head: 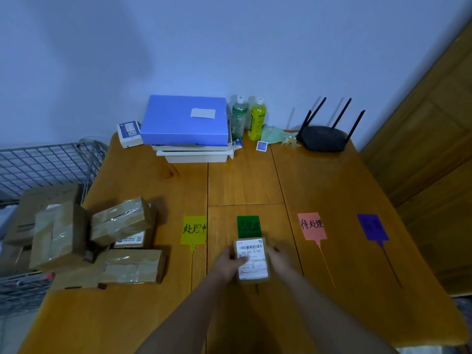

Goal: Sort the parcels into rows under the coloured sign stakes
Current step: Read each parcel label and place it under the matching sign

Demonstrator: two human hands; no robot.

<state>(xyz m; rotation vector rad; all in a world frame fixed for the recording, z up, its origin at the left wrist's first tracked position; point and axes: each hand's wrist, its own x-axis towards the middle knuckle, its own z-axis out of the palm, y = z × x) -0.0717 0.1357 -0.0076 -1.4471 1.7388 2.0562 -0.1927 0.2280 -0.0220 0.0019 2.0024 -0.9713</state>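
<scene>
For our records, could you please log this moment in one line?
both hands hold small labelled cardboard parcel | over green sign stake | pile unsorted

The orange-brown wooden table [245, 180] shows smooth, faintly glossy planks. Brown cardboard parcels [122, 221] wear shiny clear tape. The small cardboard parcel [251, 260] carries a matt white paper label. A grey wire-mesh metal basket [48, 164] stands beside.

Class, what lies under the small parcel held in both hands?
Under the small parcel lies the green sign stake; its flag shows above, its stem mostly covered. Left hand and right hand grip the sides.
</scene>
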